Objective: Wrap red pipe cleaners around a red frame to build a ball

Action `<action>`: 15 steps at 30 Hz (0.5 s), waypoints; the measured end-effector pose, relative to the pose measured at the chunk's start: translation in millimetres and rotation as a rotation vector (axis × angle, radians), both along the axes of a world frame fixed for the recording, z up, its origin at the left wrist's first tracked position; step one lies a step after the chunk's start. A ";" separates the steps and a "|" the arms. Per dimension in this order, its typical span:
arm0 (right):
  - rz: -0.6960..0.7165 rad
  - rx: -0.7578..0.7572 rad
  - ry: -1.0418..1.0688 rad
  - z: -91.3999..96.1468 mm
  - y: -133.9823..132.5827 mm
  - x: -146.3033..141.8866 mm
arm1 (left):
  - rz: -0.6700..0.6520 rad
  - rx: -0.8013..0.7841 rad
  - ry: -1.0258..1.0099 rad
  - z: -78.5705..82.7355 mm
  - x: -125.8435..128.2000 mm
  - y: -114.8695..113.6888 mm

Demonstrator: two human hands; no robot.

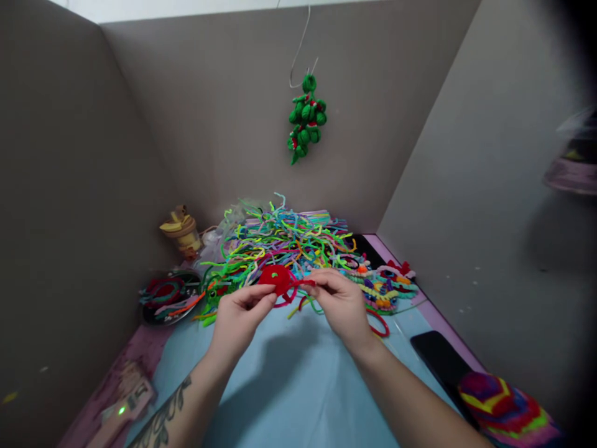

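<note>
A round red fuzzy piece with a small green spot is pinched at its lower edge between the thumb and fingers of my left hand. From its right side runs a short red pipe cleaner, whose end sits in the closed fingertips of my right hand. Both hands are held above the blue table cover. Just behind them lies a big loose heap of multicoloured pipe cleaners. My fingers hide part of the red piece and the strand's tip.
A dark round tray with coiled pipe cleaners stands left. Twisted pieces and a black phone lie right, near a striped fuzzy item. A cup stands back left. Grey panels surround the table; a green ornament hangs behind.
</note>
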State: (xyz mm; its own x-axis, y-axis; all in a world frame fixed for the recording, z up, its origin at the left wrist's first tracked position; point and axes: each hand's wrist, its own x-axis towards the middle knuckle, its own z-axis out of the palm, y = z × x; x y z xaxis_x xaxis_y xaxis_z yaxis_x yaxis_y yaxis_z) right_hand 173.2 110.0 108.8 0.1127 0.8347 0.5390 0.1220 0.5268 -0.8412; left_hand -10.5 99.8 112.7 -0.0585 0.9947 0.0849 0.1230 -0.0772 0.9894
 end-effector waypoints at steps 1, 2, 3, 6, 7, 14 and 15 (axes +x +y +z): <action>0.027 -0.012 0.006 0.8 -0.8 -0.7 | -0.003 -0.008 -0.012 0.4 0.7 -0.2; 0.059 -0.043 0.024 1.2 -1.3 -1.5 | -0.007 -0.014 -0.024 1.1 1.5 -0.5; 0.095 -0.095 0.056 1.1 -1.4 -2.3 | -0.014 -0.017 -0.036 2.1 2.4 -0.9; 0.202 -0.300 0.229 -1.1 0.3 -4.3 | -0.045 -0.014 -0.061 5.4 4.1 -2.1; 0.227 -0.355 0.289 -2.0 1.1 -4.7 | -0.060 -0.011 -0.069 6.3 4.3 -2.6; 0.181 -0.409 0.260 0.2 -1.5 -8.8 | -0.178 -0.043 -0.172 5.4 5.2 -4.9; 0.171 -0.396 0.232 0.8 -2.9 -9.7 | -0.187 -0.056 -0.192 4.9 5.5 -4.9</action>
State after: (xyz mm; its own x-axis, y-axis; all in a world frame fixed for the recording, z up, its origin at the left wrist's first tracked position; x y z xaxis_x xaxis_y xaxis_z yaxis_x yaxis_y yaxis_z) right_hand 163.4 107.1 109.6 0.0361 0.9876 0.1529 -0.1529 0.1567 -0.9757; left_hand -5.1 94.9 117.6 0.1168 0.9925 0.0347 -0.0781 -0.0256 0.9966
